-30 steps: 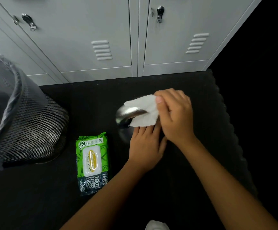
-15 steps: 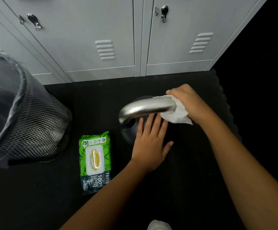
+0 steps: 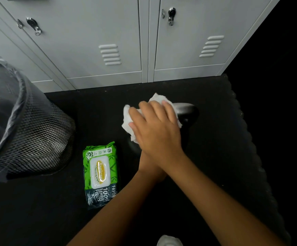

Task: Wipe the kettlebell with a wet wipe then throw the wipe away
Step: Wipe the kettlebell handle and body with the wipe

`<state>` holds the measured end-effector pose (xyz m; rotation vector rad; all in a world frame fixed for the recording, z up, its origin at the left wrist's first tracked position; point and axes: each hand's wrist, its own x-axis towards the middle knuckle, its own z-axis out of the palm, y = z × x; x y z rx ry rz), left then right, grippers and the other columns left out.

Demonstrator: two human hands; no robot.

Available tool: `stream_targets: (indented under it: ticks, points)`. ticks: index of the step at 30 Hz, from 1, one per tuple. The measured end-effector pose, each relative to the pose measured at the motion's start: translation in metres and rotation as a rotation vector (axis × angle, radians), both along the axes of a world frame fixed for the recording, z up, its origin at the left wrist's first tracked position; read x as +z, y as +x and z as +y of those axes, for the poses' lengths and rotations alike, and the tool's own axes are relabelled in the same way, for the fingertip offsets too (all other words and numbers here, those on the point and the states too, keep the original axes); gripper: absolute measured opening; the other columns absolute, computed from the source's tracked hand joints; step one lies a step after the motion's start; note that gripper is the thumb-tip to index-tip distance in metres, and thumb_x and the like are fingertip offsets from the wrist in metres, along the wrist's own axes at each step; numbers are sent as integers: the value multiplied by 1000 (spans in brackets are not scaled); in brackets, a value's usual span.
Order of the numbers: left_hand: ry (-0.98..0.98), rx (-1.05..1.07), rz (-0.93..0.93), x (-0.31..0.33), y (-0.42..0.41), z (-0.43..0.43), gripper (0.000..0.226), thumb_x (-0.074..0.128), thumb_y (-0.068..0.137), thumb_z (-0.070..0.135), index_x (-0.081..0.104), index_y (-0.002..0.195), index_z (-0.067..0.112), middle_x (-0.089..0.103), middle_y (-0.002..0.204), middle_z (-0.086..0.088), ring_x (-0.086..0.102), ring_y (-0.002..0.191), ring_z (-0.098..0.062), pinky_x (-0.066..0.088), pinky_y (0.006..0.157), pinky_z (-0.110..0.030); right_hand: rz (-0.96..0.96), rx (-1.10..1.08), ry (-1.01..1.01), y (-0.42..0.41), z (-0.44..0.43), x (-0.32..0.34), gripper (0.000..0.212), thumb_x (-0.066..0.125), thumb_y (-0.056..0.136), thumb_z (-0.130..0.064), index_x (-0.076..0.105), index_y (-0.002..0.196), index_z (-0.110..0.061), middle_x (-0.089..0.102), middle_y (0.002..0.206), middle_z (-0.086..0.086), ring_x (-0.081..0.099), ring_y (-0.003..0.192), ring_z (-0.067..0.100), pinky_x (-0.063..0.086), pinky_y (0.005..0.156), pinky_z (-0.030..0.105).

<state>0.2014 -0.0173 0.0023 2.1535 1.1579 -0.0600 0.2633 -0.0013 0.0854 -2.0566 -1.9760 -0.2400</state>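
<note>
Standing at the far left is a black mesh bin (image 3: 37, 135) lined with a dark grey bag (image 3: 11, 110) that folds over its rim; it sits on the black floor mat (image 3: 224, 157) close to the grey metal lockers (image 3: 99, 32) that run along the back. Just to the right of the bin, apart from it, a green pack of wipes (image 3: 99, 173) lies flat on the mat with its white lid flap closed and facing up. Right of the pack, the left hand (image 3: 149, 167) reaches forward low over the mat, but the other wrist crosses over it and covers nearly all of it, so I cannot tell how its fingers lie or whether it holds anything. Above it, the right hand (image 3: 156, 132) lies palm down on the white wet wipe (image 3: 126, 119), its fingers spread and laid over the crumpled sheet, pressing it down rather than clenching it. The wipe bunches out past the fingertips and the thumb side of the hand. It is pressed on the kettlebell (image 3: 188, 110), which stands on the mat near the middle; only the right end of its silvery handle shows beyond the hand, and the dark body below is hard to make out.
</note>
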Motion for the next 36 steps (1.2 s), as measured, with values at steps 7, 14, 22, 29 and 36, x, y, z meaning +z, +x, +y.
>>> stream_targets:
  ticks: [7,14,22,29,36]
  points:
    - [381,-127,-157,6,6,6,44,46,91,30,52,131,14,55,135,-8,49,127,-28,39,105,-54,663,-184,115,51,-22,-20,45,27,96,-51,44,130,-27,40,134,0,38,126,16,34,104,32]
    - [518,-141,35,9,9,5,54,37,94,41,35,142,17,35,150,-9,24,142,-31,7,117,-48,1120,-290,-233,90,13,19,53,43,94,-52,41,53,-19,45,56,-2,45,52,7,37,58,26]
    - [297,40,-274,18,3,0,7,58,83,17,61,77,17,65,78,-5,64,80,-25,54,75,-46,123,-157,-219,28,22,38,53,28,96,-55,63,85,-17,58,74,5,52,75,25,36,72,38]
    - [525,-60,-159,15,12,18,29,50,91,28,59,115,14,63,116,-7,53,111,-28,29,102,-37,654,-112,63,66,-26,-14,42,25,99,-40,48,127,-19,52,124,1,45,114,9,38,97,23]
    - [574,-56,-59,13,15,21,38,39,96,32,53,127,16,54,131,-7,42,126,-29,13,115,-37,1660,-430,-226,101,-2,12,39,30,101,-1,36,68,-21,38,76,-9,52,58,-10,40,56,1]
